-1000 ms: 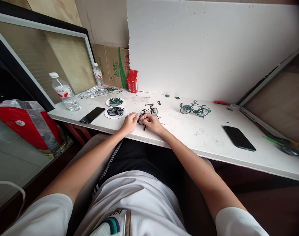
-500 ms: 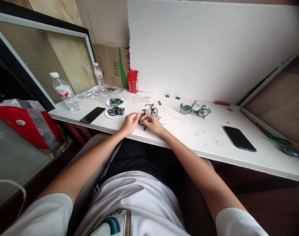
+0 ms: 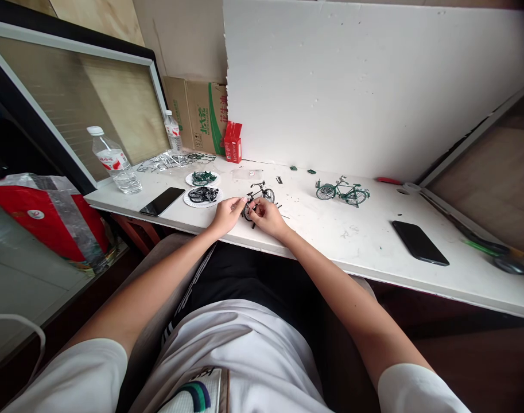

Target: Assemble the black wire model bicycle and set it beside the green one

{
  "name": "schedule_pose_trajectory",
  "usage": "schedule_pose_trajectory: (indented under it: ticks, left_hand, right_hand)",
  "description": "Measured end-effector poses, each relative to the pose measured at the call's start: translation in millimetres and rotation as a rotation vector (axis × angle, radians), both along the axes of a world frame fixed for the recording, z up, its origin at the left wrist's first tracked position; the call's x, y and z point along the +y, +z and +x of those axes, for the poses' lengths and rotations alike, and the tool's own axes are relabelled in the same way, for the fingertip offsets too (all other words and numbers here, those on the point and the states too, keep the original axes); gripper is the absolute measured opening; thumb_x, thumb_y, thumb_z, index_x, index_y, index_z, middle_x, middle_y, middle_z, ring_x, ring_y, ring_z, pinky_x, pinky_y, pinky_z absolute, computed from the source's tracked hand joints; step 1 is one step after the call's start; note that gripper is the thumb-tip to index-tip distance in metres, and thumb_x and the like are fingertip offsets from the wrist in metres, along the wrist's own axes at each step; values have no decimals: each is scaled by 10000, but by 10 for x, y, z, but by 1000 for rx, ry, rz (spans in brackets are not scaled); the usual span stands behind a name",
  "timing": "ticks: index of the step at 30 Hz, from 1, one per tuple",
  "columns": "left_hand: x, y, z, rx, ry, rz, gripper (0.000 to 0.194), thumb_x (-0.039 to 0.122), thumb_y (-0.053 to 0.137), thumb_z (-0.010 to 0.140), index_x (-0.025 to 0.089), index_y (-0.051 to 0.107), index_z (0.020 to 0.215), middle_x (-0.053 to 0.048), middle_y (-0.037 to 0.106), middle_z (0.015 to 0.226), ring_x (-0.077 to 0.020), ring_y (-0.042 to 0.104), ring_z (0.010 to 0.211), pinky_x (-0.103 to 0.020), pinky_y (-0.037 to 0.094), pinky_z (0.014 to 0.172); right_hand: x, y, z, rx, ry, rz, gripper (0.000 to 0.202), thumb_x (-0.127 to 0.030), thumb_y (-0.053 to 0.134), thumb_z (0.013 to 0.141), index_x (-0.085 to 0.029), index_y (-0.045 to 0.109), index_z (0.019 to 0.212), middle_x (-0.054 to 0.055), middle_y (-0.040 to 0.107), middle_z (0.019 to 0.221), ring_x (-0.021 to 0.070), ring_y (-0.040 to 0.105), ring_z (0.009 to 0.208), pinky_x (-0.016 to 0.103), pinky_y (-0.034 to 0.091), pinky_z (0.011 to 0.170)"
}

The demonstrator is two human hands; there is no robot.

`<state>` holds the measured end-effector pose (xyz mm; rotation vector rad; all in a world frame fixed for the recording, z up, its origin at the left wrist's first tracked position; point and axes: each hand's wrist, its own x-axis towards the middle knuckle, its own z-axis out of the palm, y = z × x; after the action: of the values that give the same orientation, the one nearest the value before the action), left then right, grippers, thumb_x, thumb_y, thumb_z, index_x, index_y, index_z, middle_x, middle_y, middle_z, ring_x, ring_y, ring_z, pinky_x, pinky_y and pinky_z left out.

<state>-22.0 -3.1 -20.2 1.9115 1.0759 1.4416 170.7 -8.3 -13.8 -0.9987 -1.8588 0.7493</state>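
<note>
A small black model bicycle [image 3: 267, 195] stands near the table's front edge, its handlebars pointing away from me. My left hand [image 3: 228, 217] pinches at its rear end from the left. From the other side, my right hand [image 3: 268, 219] has its fingers closed at the rear of the frame, by the back wheel. The fingertips of both hands nearly meet and cover part of the bicycle; any tiny part between them is too small to make out. Thin dark pieces lie on the table just right of my right hand.
Two white plates hold black bicycle parts [image 3: 202, 195] and green bicycle parts [image 3: 204, 178]. A finished-looking green model bicycle [image 3: 342, 191] stands to the right. Phones lie at left [image 3: 162, 201] and right [image 3: 420, 242]. A water bottle [image 3: 114, 162] and a red box [image 3: 233, 142] stand behind.
The black model bicycle has shifted slightly left and turned a little between my fingers. Both hands stay in nearly the same place.
</note>
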Motion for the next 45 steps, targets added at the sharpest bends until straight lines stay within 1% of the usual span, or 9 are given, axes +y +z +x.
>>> schedule_pose_trajectory:
  ticks: [10, 15, 19, 25, 29, 33, 36, 41, 45]
  left_hand:
    - [35, -9, 10, -99, -23, -114, 562, 700, 662, 959, 158, 788, 881, -74, 786, 846, -212, 696, 791, -285, 526, 700]
    - [50, -27, 6, -132, -33, -144, 556, 691, 678, 949, 156, 788, 845, -61, 757, 795, -190, 663, 729, -278, 524, 648]
    - [54, -36, 8, -139, -31, -151, 541, 675, 700, 941, 152, 793, 839, -48, 734, 750, -176, 646, 685, -276, 525, 617]
    - [46, -30, 40, -233, -52, -262, 581, 655, 858, 806, 112, 833, 1011, -159, 841, 998, -258, 774, 855, -322, 624, 674]
    - [52, -36, 45, -278, -83, -344, 675, 612, 945, 731, 91, 806, 1137, -221, 829, 1177, -329, 811, 1009, -360, 679, 703]
    - [92, -66, 21, -279, -108, -362, 707, 618, 952, 731, 89, 791, 1171, -234, 820, 1214, -353, 814, 1064, -400, 709, 755]
    - [110, -76, 10, -279, -118, -362, 714, 630, 949, 734, 95, 789, 1178, -236, 809, 1259, -362, 812, 1090, -409, 713, 772]
    - [80, -32, 19, -286, -119, -359, 718, 655, 950, 707, 81, 798, 1110, -249, 808, 1248, -381, 805, 1110, -412, 709, 771]
    - [60, -7, 24, -292, -114, -356, 715, 666, 950, 692, 82, 807, 1079, -243, 815, 1226, -368, 810, 1074, -415, 707, 766]
  right_hand:
    - [-18, -13, 15, -86, 32, 39, 255, -371, 702, 874, -234, 606, 1067, -74, 528, 648, 159, 499, 591, 316, 409, 637]
    - [-21, -13, 15, -85, 31, 39, 223, -383, 683, 894, -233, 607, 1041, -57, 566, 660, 165, 531, 601, 322, 425, 645]
    - [-15, -17, 11, -53, 27, 36, 203, -336, 661, 864, -242, 572, 1020, -58, 568, 682, 169, 544, 620, 325, 441, 659]
    - [-14, -10, 6, -63, -13, 46, 197, -301, 644, 822, -247, 551, 986, -46, 582, 696, 182, 558, 648, 334, 447, 678]
    - [-13, -17, 10, -72, -37, 61, 211, -287, 643, 808, -250, 536, 986, -37, 597, 713, 188, 562, 652, 338, 443, 675]
    - [8, -42, 14, -64, -20, 53, 244, -285, 659, 810, -249, 541, 1020, -47, 581, 698, 190, 556, 655, 342, 445, 684]
    - [22, -49, 11, -60, -24, 43, 251, -326, 680, 841, -243, 556, 1043, -48, 574, 702, 187, 552, 665, 340, 445, 695]
    - [23, -27, -3, -60, -28, 31, 293, -509, 642, 954, -226, 607, 1022, -31, 575, 705, 180, 532, 653, 332, 420, 667]
    - [23, -20, -8, -56, -22, 37, 311, -533, 633, 961, -223, 631, 983, -12, 600, 733, 174, 526, 656, 327, 418, 661]
